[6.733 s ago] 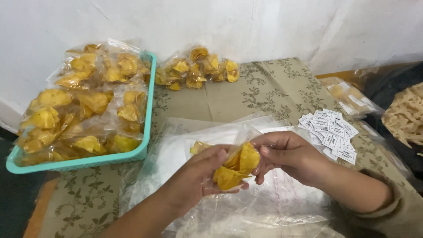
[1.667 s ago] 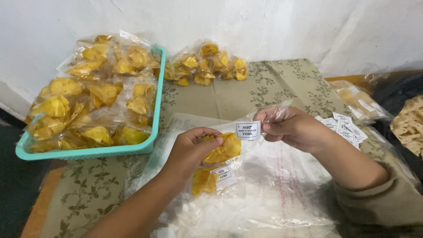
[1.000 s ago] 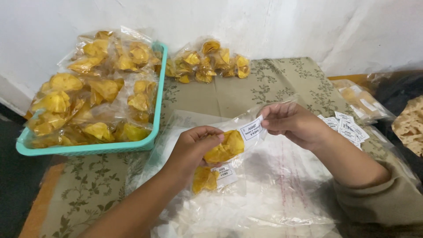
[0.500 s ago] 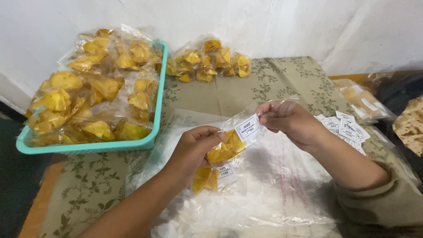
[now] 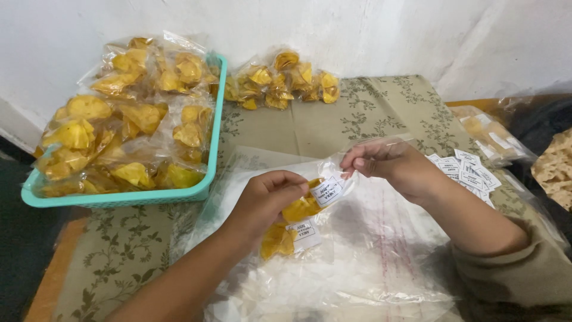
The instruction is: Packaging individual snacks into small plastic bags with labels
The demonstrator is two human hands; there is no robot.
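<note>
we hold a small clear bag of yellow chips [image 5: 305,203] between both hands, just above a sheet of clear plastic [image 5: 381,262] spread over the floral tablecloth [image 5: 333,122]. our left hand [image 5: 268,200] pinches the bag's lower part, thumb and fingers closed on the plastic beside the chips. our right hand [image 5: 384,164] grips the bag's open top edge, fingertips drawn narrowly together on the film. a small white paper label [image 5: 328,192] sits inside the bag, tilted, next to the chips and between our two hands.

directly below the held bag, a second labelled bag of chips [image 5: 289,238] lies on the plastic sheet. to the right of our right wrist, a loose pile of white labels [image 5: 471,174] rests on the cloth. on the left, a turquoise basket [image 5: 211,149] is heaped with filled chip bags [image 5: 119,131]. another cluster of chip bags [image 5: 280,80] lies at the far edge of the table against the white wall [image 5: 357,30]. a packet of pale crackers [image 5: 485,134] sits at the right, beyond the labels.
</note>
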